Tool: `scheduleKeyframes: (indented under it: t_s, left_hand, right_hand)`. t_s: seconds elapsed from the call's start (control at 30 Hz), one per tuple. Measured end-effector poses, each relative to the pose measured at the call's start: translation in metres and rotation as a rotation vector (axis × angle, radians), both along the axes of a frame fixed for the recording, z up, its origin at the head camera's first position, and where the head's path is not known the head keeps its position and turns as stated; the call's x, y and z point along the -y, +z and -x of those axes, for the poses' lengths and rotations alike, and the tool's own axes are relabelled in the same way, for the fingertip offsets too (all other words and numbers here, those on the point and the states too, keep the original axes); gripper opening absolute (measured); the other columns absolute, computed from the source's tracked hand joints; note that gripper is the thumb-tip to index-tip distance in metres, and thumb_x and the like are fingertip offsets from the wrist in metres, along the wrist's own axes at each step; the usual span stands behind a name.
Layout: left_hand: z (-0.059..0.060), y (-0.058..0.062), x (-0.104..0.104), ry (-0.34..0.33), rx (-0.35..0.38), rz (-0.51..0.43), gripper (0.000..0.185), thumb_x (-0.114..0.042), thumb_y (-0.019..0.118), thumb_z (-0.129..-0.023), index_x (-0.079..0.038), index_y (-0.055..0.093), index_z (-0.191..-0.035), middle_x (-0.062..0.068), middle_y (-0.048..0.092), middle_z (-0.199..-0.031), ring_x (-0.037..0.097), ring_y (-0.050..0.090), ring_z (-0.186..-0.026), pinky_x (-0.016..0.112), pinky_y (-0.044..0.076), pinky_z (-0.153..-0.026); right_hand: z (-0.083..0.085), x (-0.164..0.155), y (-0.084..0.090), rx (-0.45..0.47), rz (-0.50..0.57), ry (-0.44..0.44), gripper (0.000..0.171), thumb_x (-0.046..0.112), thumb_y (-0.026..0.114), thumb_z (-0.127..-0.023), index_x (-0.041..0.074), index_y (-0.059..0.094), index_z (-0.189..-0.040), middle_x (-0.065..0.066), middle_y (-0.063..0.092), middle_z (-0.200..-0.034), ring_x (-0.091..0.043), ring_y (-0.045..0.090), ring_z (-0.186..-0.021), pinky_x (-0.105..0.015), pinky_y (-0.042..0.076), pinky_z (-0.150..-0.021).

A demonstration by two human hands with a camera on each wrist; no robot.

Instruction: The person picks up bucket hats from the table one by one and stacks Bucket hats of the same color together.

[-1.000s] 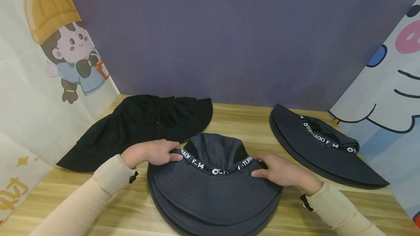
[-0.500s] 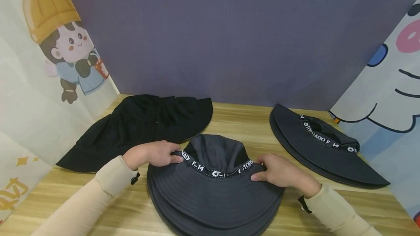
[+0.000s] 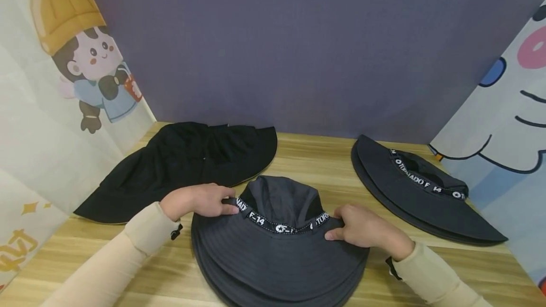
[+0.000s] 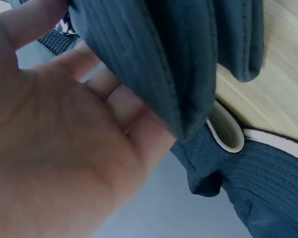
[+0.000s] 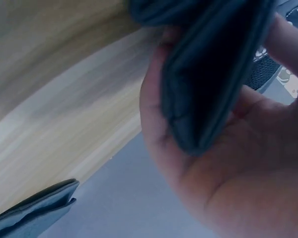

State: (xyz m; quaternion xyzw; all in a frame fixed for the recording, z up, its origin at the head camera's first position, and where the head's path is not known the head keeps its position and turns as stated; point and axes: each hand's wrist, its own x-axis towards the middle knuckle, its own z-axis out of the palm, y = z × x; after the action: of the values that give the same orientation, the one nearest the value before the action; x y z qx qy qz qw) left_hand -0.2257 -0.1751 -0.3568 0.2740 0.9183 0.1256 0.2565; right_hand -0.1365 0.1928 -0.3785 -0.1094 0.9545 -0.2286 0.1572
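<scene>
A dark grey bucket hat (image 3: pixel 281 259) with a lettered band lies in the middle of the head view, its wide brim folded in layers toward the person. My left hand (image 3: pixel 204 200) pinches it at the left end of the band, thumb on top of the brim. At the band's right end my right hand (image 3: pixel 358 226) pinches it the same way. In the left wrist view the folded brim (image 4: pixel 149 59) crosses the fingers. The right wrist view has the brim's folded edge (image 5: pixel 203 99) between thumb and fingers. The fingertips under the fabric are hidden.
A black hat (image 3: pixel 179 169) lies folded flat at the back left of the wooden table (image 3: pixel 315 155). Another dark grey hat (image 3: pixel 418 198), with the same lettered band, lies folded at the right. A grey-purple panel (image 3: pixel 277 51) stands behind, with printed cloth walls at both sides.
Both hands keep their hold on the middle hat. The right hand has shifted very slightly left and down, and the crown sits a touch lower in view.
</scene>
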Motion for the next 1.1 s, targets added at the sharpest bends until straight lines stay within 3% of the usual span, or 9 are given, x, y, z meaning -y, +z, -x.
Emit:
scheduleKeyframes:
  t_s: [0.2,0.4,0.6,0.93,1.1]
  left_hand:
    - [0.0,0.001,-0.002,-0.027,-0.002,-0.008,0.013,-0.027,0.069,-0.098,-0.017,0.061,-0.094,-0.001,0.053,-0.081,0.015,0.051,-0.076,0.033,0.042,-0.069]
    - [-0.001,0.002,-0.013,-0.058,-0.071,0.017,0.016,-0.02,0.071,-0.094,-0.014,0.06,-0.083,-0.001,0.051,-0.078,0.016,0.049,-0.071,0.033,0.041,-0.065]
    - [-0.001,0.0,-0.023,-0.065,-0.097,0.064,0.016,-0.023,0.07,-0.095,-0.013,0.062,-0.086,0.0,0.054,-0.081,0.017,0.049,-0.074,0.035,0.043,-0.071]
    - [0.004,-0.007,-0.039,-0.036,-0.048,0.051,0.015,-0.026,0.067,-0.098,-0.013,0.062,-0.093,0.001,0.056,-0.083,0.019,0.053,-0.079,0.037,0.043,-0.074]
    - [0.003,-0.009,-0.048,-0.024,-0.095,0.096,0.017,-0.027,0.067,-0.098,-0.01,0.064,-0.099,0.004,0.062,-0.092,0.021,0.056,-0.086,0.041,0.047,-0.083]
  right_hand:
    - [-0.001,0.002,-0.001,0.006,-0.016,0.004,0.027,0.036,0.081,-0.087,0.013,0.066,-0.088,0.003,0.058,-0.077,-0.015,0.052,-0.069,-0.036,0.045,-0.066]
    - [0.002,-0.002,-0.001,0.049,0.039,0.03,0.026,0.032,0.078,-0.089,0.012,0.061,-0.087,0.0,0.055,-0.077,-0.017,0.05,-0.068,-0.034,0.042,-0.064]
    - [0.008,-0.012,-0.003,0.04,0.036,0.023,0.025,0.03,0.078,-0.089,0.011,0.062,-0.091,0.001,0.057,-0.08,-0.017,0.052,-0.072,-0.035,0.044,-0.067]
    - [0.028,-0.032,-0.003,0.068,0.02,0.027,0.024,0.026,0.077,-0.09,0.008,0.063,-0.094,-0.002,0.059,-0.084,-0.018,0.054,-0.074,-0.036,0.045,-0.068]
    - [0.034,-0.037,0.0,0.086,0.014,0.025,0.023,0.026,0.077,-0.091,0.007,0.063,-0.095,-0.002,0.059,-0.083,-0.019,0.054,-0.073,-0.037,0.044,-0.067]
